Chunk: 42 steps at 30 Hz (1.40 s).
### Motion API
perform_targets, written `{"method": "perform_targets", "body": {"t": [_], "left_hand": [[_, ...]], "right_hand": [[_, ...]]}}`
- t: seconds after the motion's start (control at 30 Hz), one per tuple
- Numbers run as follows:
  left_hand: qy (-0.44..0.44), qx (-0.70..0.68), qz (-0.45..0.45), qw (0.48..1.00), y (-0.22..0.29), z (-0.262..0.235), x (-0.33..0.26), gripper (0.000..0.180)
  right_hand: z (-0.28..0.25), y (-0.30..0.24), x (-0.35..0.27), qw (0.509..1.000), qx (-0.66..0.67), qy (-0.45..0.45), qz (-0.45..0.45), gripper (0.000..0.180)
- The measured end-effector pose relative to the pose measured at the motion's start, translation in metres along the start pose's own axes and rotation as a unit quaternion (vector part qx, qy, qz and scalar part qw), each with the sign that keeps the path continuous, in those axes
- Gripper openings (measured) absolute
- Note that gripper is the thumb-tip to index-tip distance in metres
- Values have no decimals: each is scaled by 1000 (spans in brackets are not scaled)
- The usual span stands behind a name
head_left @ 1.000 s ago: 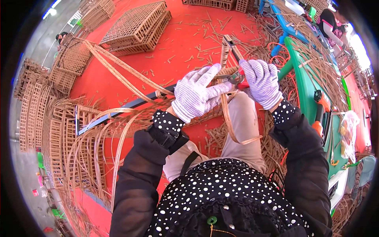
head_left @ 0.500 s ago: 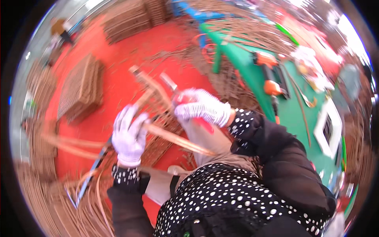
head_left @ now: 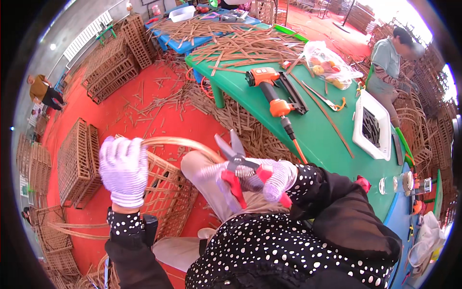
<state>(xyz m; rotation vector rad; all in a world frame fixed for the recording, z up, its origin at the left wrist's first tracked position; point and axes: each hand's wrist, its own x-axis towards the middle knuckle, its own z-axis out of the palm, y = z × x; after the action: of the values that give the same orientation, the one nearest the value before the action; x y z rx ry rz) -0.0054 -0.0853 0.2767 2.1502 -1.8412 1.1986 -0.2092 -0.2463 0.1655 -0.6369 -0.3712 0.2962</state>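
Note:
My left hand (head_left: 124, 172), in a white striped glove, is closed round a pale brown cane strip (head_left: 180, 140). The strip arches rightward from the fingers to my right hand. My right hand (head_left: 279, 177), gloved alike, grips red-handled pruning shears (head_left: 236, 160) above my knee. Their blades are spread and point up and away from me. The strip's right end runs behind or beside the shears; I cannot tell whether my right fingers also touch it. Below my left hand, a woven basket (head_left: 168, 195) leans by my leg on the red floor.
On the green table (head_left: 332, 137) at the right lie an orange nail gun (head_left: 274, 94), scissors (head_left: 321, 96), fruit in a plastic bag (head_left: 327, 65) and a white tray (head_left: 361, 120). Wooden strips (head_left: 250, 45) cover its far end. Stacked baskets (head_left: 77, 164) stand left. A co-worker (head_left: 390, 62) is beyond.
My left hand has moved left and up, away from my right. The shears now show spread blades, and the strip bows in an arch. The whole view has shifted, showing more of the table.

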Motion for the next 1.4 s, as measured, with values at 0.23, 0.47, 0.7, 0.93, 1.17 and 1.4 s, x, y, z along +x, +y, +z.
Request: {"method": "perform_targets", "body": {"t": [0.23, 0.47, 0.7, 0.93, 1.17, 1.4], "left_hand": [[8, -118, 101, 988, 56, -10, 67, 12], [-1, -244, 63, 968, 114, -2, 91, 17], [-40, -232, -27, 971, 62, 6, 64, 30], [-159, -181, -282, 929, -37, 27, -76, 33], [-220, -257, -333, 880, -41, 3, -141, 34], [-252, -159, -320, 899, -40, 12, -142, 35]], "right_hand": [[27, -54, -1, 928, -267, 130, -227, 83], [46, -160, 1, 941, -50, 100, -320, 32], [-24, -251, -118, 622, -495, 607, 17, 40], [-177, -224, -347, 190, -709, 669, 117, 52], [-114, -178, -298, 181, -687, 645, 282, 32], [-102, -196, -249, 216, -639, 578, 459, 36]]}}
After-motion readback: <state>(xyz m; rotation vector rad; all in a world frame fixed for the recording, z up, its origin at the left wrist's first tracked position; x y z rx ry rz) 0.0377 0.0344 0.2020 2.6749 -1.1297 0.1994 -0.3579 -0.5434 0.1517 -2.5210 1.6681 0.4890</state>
